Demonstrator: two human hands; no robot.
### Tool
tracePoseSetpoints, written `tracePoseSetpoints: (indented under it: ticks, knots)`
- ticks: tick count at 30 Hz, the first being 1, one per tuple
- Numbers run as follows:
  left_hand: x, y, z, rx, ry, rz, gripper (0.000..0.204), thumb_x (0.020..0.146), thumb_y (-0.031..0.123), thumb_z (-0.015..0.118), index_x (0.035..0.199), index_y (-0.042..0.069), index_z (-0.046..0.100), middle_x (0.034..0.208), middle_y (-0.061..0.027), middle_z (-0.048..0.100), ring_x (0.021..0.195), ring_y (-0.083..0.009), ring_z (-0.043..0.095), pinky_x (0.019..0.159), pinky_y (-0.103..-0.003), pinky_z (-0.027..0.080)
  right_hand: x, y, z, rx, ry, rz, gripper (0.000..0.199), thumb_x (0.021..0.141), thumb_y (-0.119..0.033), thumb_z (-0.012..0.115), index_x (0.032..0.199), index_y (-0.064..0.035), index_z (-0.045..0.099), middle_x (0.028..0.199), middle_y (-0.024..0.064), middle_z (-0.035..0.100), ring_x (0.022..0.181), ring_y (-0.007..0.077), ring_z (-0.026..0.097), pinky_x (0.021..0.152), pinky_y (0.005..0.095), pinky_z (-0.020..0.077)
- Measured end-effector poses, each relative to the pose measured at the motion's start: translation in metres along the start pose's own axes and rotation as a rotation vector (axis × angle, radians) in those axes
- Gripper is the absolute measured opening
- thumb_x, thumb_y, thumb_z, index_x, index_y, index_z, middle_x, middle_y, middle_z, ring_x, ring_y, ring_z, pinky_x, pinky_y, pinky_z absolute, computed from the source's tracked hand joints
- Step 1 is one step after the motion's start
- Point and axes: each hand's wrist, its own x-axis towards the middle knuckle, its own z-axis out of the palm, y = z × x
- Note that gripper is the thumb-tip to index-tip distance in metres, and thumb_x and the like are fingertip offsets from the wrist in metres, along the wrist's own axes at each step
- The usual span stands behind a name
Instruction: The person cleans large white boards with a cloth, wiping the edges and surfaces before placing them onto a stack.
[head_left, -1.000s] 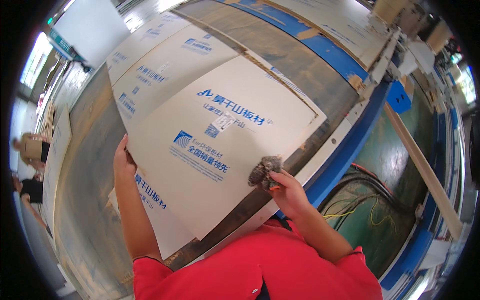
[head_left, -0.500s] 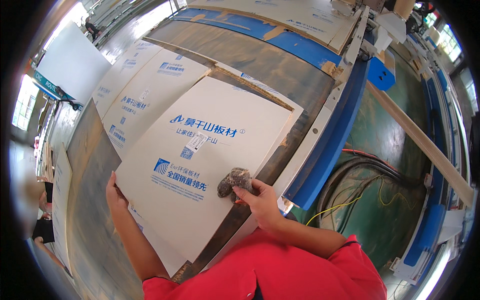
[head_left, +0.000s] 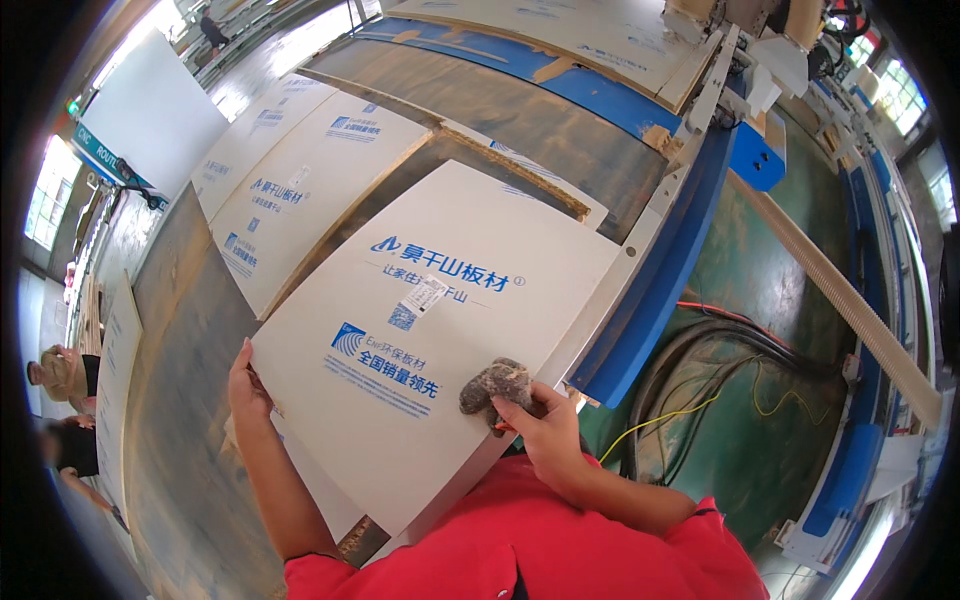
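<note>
A white board (head_left: 450, 330) with blue print and a stuck-on label lies tilted across the near part of the worktable. My left hand (head_left: 250, 385) grips its left edge, the thumb at the rim and the other fingers mostly hidden. Near the right front edge, my right hand (head_left: 540, 415) holds a wadded, dusty grey-brown rag (head_left: 497, 387) against the top face, with something orange peeking out under the fingers. Part of another white panel (head_left: 315, 480) shows beneath the board's lower left side.
More printed white panels (head_left: 330, 180) lie at the left, with sawdust along their cut edges. A blue-and-metal rail (head_left: 660, 290) borders the table's right side. Beyond it are black cables (head_left: 690, 370) and a ribbed hose (head_left: 840, 290). Other people (head_left: 75, 410) are at the far left.
The board has shifted right with both hands on it, widening the dark gap between it and the panels at the left. The rag has moved right along with my right hand.
</note>
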Motion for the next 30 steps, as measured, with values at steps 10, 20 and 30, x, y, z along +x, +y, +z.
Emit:
tracePoseSetpoints:
  ticks: [10,20,30]
  knots:
    - [0.007,0.027,0.001,0.065,0.083,-0.003,0.026,0.090,0.027,0.063,0.104,0.005,0.063,0.099,-0.0062,0.068,0.092,-0.0194,0.064,0.084,-0.033,0.050,-0.013,-0.014,0.038,0.063,0.108,0.037,0.022,0.086,-0.007,0.068,0.105,0.0036,0.063,0.094,0.0054,0.065,0.079,0.0104,0.061,0.065,0.0245,0.0523]
    - [0.002,0.011,-0.011,0.032,0.112,0.049,0.026,0.091,0.029,0.054,0.099,0.006,0.063,0.093,-0.0055,0.067,0.087,-0.0199,0.063,0.081,-0.033,0.050,-0.030,-0.004,0.020,0.156,-0.001,0.031,0.020,0.088,-0.009,0.067,0.106,-0.0013,0.063,0.094,0.0022,0.065,0.080,0.0101,0.061,0.064,0.0241,0.0513]
    - [-0.039,0.014,-0.009,0.066,0.197,-0.026,0.031,0.086,0.037,0.055,0.090,0.007,0.062,0.079,-0.0030,0.066,0.070,-0.0154,0.062,0.063,-0.028,0.050,-0.045,-0.008,-0.001,0.158,-0.078,0.057,0.017,0.089,-0.009,0.066,0.105,-0.0024,0.063,0.093,0.0010,0.065,0.081,0.0079,0.060,0.067,0.0212,0.0485]
